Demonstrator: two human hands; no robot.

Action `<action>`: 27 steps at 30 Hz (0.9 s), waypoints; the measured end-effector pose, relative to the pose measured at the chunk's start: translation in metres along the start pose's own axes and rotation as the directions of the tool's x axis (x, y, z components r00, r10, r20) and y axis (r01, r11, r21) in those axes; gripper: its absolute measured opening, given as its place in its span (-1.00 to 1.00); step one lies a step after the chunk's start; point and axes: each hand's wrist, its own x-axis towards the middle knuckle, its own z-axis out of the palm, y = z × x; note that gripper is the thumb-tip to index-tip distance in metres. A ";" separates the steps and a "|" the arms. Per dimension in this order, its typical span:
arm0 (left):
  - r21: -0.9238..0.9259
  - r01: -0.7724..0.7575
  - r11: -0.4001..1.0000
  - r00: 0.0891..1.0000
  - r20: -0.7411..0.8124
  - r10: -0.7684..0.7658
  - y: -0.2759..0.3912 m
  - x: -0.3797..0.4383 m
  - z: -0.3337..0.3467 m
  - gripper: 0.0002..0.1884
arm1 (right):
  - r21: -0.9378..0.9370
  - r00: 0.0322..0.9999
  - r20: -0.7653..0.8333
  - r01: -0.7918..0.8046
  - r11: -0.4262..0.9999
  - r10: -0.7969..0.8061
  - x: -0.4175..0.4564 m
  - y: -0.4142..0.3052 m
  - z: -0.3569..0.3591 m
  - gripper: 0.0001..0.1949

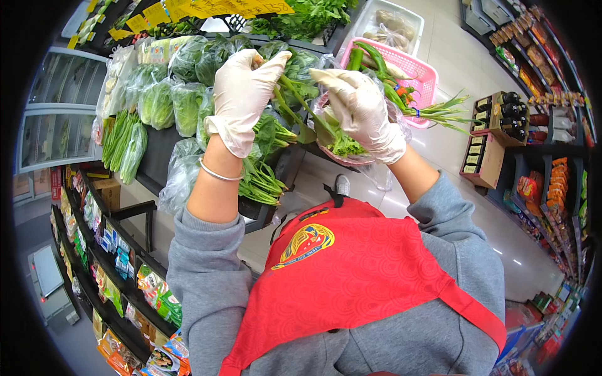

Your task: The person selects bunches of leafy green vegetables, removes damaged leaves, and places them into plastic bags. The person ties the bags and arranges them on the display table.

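Observation:
My left hand (249, 96), in a white glove, pinches the upper end of a green leafy vegetable (297, 97). Its stalks slant down to the right, between my hands. Beside it is my right hand (360, 113), also gloved, with the fingers held close together; whether anything is between them cannot be made out. Under the right hand sits a pink basket (345, 160) with clear plastic about it and frilly green leaves (347, 144) inside. Bunches of spinach (263, 178) lie below my left wrist on the dark display stand (157, 162).
Bagged lettuces (186, 105) and long green beans (117, 141) cover the stand's left side. A larger pink basket (425, 80) holds green peppers (376, 56); a white crate (418, 21) stands behind. Boxes of bottles (484, 160) and snack shelves (536, 202) are at right.

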 end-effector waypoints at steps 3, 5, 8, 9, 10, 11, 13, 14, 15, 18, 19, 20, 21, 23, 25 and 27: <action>0.059 -0.022 0.998 1.000 0.018 0.021 0.010 0.002 0.006 -0.58 | -0.108 0.984 0.079 0.167 0.980 -0.159 0.011 -0.008 -0.003 -0.55; 0.079 -0.042 0.996 0.999 0.038 0.039 0.016 0.003 0.007 -0.58 | -0.140 0.978 0.126 0.184 0.973 -0.167 0.008 -0.003 0.002 -0.55; 0.047 -0.029 0.998 0.999 0.037 0.028 0.015 0.002 0.004 -0.58 | -0.144 0.969 0.188 0.188 0.972 -0.159 -0.001 0.003 0.000 -0.60; 0.034 -0.022 0.999 0.999 0.031 0.021 0.016 0.002 0.002 -0.59 | -0.149 0.960 0.250 0.170 0.974 -0.129 -0.007 0.007 -0.002 -0.62; 0.022 -0.015 1.000 1.000 0.028 0.014 0.017 0.001 -0.001 -0.60 | -0.155 0.945 0.311 0.151 0.976 -0.097 -0.015 0.011 -0.006 -0.64; 0.009 -0.007 1.000 1.000 0.024 0.007 0.018 0.000 -0.005 -0.61 | -0.162 0.926 0.371 0.133 0.978 -0.065 -0.023 0.016 -0.008 -0.67; -0.066 0.021 0.998 0.999 0.041 -0.018 0.020 -0.005 -0.013 -0.66 | -0.156 0.929 0.370 0.084 0.984 -0.021 -0.041 0.032 -0.007 -0.73; -0.075 0.031 0.997 0.999 0.043 -0.028 0.017 -0.007 -0.020 -0.67 | -0.174 0.914 0.400 0.011 0.985 0.060 -0.045 0.035 -0.009 -0.73; -0.079 0.041 0.996 0.998 0.045 -0.038 0.014 -0.008 -0.029 -0.68 | -0.191 0.894 0.427 -0.062 0.980 0.140 -0.047 0.035 -0.010 -0.73; -0.120 0.012 0.993 1.000 0.023 -0.009 0.001 -0.015 -0.054 -0.74 | -0.240 0.950 0.271 -0.091 0.966 0.157 -0.056 0.040 -0.011 -0.85; -0.152 0.005 0.988 1.000 0.025 -0.001 -0.003 -0.019 -0.064 -0.76 | -0.224 0.959 0.238 -0.101 0.969 0.155 -0.059 0.041 -0.012 -0.88; -0.136 0.067 0.989 0.998 0.004 -0.067 -0.001 -0.025 -0.075 -0.81 | -0.214 0.970 0.199 -0.098 0.972 0.142 -0.064 0.043 -0.009 -0.90; -0.172 0.078 0.982 0.997 0.000 -0.080 -0.001 -0.032 -0.083 -0.84 | -0.198 0.958 0.218 -0.141 0.970 0.184 -0.066 0.041 -0.011 -0.88; -0.183 0.085 0.979 0.995 -0.035 -0.093 -0.008 -0.045 -0.104 -0.86 | -0.157 0.957 0.209 -0.169 0.973 0.200 -0.074 0.048 -0.004 -0.87; -0.178 0.071 0.982 0.993 -0.084 -0.087 -0.022 -0.058 -0.126 -0.87 | -0.130 0.976 0.139 -0.147 0.981 0.165 -0.078 0.050 0.005 -0.85; -0.209 0.065 0.976 0.987 -0.130 -0.094 -0.028 -0.072 -0.141 -0.87 | -0.083 0.969 0.077 -0.229 0.970 0.235 -0.083 0.048 0.016 -0.89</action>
